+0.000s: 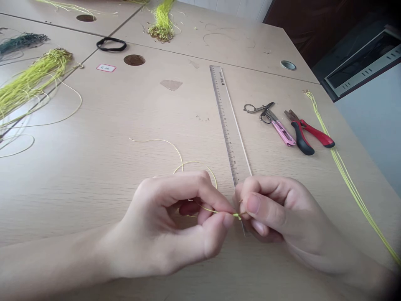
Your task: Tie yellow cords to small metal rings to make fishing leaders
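A thin yellow-green cord (208, 209) is pinched between the thumb and forefinger of my left hand (175, 221). Just past those fingertips sits a small knot (237, 216) in the cord. My right hand (275, 209) closes thumb and finger on a tiny metal-coloured piece at the knot, mostly covered by the fingers. Something dark red (189, 207) shows inside the curl of my left hand; its kind is unclear. The cord's loose tail (171, 144) loops on the table beyond my left hand. A clear ruler (230, 129) runs under and beyond my right fingers.
Folding scissors (269, 117) and red-black pliers (305, 131) lie right of the ruler. Cord strands (347, 175) run along the right edge. Yellow cord bundles (37, 79) (163, 21), a dark bundle (23, 42), a black band (111, 44) and a tape roll (288, 65) lie farther off.
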A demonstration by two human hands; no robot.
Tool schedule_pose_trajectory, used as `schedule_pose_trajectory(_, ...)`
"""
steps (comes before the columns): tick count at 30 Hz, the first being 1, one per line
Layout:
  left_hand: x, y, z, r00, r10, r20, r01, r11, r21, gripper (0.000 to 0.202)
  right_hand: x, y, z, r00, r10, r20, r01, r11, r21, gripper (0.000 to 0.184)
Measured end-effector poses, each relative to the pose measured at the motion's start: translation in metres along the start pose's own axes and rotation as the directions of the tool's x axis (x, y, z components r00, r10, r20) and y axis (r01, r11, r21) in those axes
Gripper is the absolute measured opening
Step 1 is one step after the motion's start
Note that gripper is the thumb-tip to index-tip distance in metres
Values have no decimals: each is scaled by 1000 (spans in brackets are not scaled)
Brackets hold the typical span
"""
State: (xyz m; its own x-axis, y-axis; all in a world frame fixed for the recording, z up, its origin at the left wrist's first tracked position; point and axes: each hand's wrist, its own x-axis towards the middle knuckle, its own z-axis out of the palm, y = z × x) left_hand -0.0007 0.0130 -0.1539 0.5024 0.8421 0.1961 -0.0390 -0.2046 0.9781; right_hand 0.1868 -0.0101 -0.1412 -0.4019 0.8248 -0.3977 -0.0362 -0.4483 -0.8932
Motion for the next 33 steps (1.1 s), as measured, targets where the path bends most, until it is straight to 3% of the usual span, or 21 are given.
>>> schedule_pose_trajectory(33, -4, -1, 1, 1000, 18, 12, -18, 1000, -8, 12, -1, -2, 1, 1000, -11, 6, 11, 999, -37, 28)
